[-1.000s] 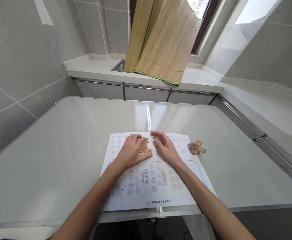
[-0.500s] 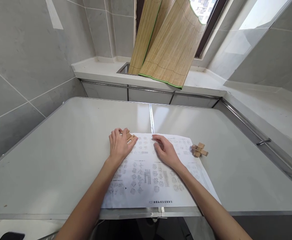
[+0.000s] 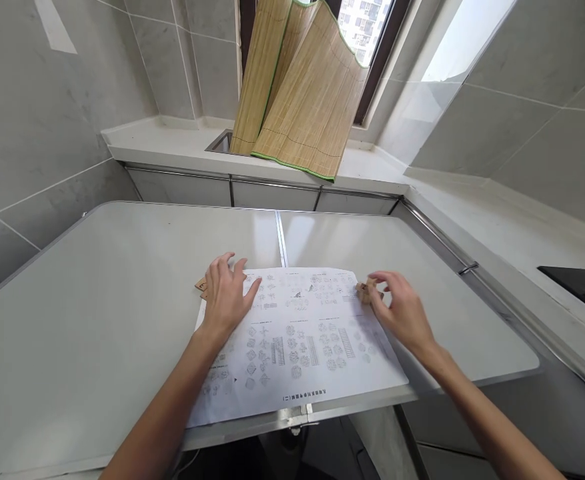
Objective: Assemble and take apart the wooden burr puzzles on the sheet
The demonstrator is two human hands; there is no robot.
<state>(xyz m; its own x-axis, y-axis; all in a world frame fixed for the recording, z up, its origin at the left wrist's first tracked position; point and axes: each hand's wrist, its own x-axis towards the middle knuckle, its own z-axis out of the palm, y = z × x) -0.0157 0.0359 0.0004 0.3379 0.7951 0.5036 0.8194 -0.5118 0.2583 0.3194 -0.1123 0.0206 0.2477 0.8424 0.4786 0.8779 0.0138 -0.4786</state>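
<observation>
A large white sheet [image 3: 317, 387] printed with small line diagrams lies on the table. My left hand [image 3: 226, 293] rests over its far left corner, fingers and thumb spread apart. Light wooden puzzle pieces [image 3: 201, 285] stick out to the left of that hand, partly hidden behind it; the hand is not closed round them. At the sheet's far right corner is a cross-shaped wooden burr puzzle [image 3: 364, 292] with a dark mark on it. My right hand [image 3: 403, 310] has its thumb and fingers around the puzzle's right side, covering part of it.
The pale folding table [image 3: 137, 280] has a metal seam [image 3: 281, 240] down its middle. Beyond it runs a white ledge [image 3: 172, 150] with a bamboo mat [image 3: 307, 100] leaning at the window. A metal rail [image 3: 442, 237] lines the right side.
My right hand has moved right, from above the sheet to the burr puzzle. My left hand has opened off the wooden pieces, which now lie to its left. The view has turned right.
</observation>
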